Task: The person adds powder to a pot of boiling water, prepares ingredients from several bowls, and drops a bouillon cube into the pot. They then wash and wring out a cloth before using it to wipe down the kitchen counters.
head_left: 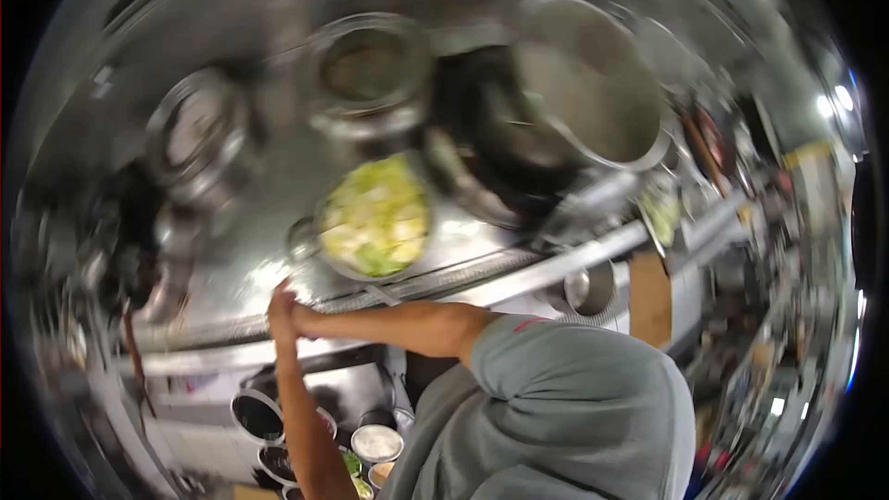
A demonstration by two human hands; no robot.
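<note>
My left hand (281, 306) and my right hand (304, 320) meet at the front edge of the steel counter (243, 264). They overlap in this view, and blur smears their fingers, so I cannot tell whether they hold anything. Just beyond them, to the right, a round metal bowl (344, 270) holds chopped pale green and yellow leafy vegetable (378, 213). A small round metal object (302, 237) sits by the bowl's left side.
A large deep pot (593, 83) stands tilted at the back right, beside a dark wok (505, 130). Farther left are a round metal pot (370, 65) and another metal vessel (196, 130). Below the counter, several containers include one with white contents (377, 443).
</note>
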